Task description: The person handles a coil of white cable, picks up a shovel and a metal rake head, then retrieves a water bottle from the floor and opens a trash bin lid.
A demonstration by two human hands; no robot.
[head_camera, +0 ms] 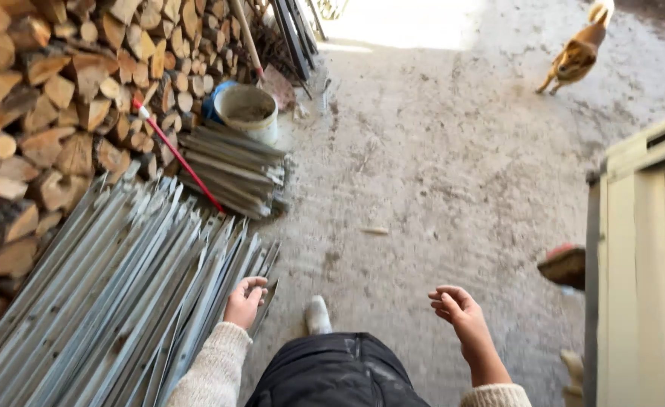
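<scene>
Left hand [244, 300]: fingers curled around the end of one metal bar [266, 298].
Bars: grey, long, stacked beside the woodpile [38, 98].
Right hand [457, 305]: empty, loosely curled.

A farmyard shed — stacked firewood [38, 98], metal posts [121, 301], concrete floor [438, 173].

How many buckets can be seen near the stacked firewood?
2: a white bucket beside the firewood stack, and a blue bucket mostly hidden behind it. Others may be hidden.

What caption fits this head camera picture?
Left hand touching grey metal bars beside stacked firewood.
</scene>
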